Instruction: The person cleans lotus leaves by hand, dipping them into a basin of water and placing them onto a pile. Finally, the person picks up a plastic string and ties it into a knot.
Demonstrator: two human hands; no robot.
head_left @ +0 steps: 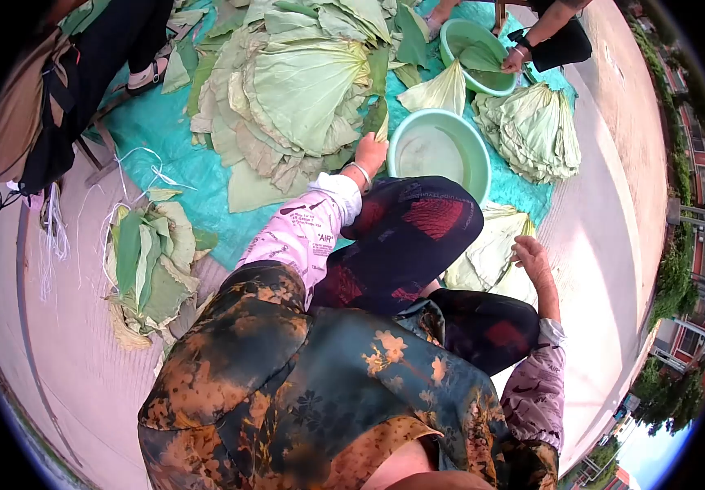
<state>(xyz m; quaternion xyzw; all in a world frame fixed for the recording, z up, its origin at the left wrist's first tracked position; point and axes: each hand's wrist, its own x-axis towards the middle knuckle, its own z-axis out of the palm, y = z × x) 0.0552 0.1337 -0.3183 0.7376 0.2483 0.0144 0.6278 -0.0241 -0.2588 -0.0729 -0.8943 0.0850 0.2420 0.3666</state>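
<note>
My left hand (371,153) is closed on the pointed end of a large dried green leaf (382,121), just left of a green plastic basin (400,167) with a little water in it. Beyond that hand spreads a big heap of flat, pale green leaves (307,90). My right hand (533,261) hangs beside my knee with its fingers loosely bent and nothing visible in them. It is at the right edge of a smaller stack of leaves (491,245), partly hidden by my legs.
A teal sheet (230,237) lies under the leaves. Another person's hand (517,59) holds a leaf in a second basin (450,41) at the top right. A folded leaf stack (532,135) lies at right. A bundle of leaves (152,261) and white strings (54,237) are at left.
</note>
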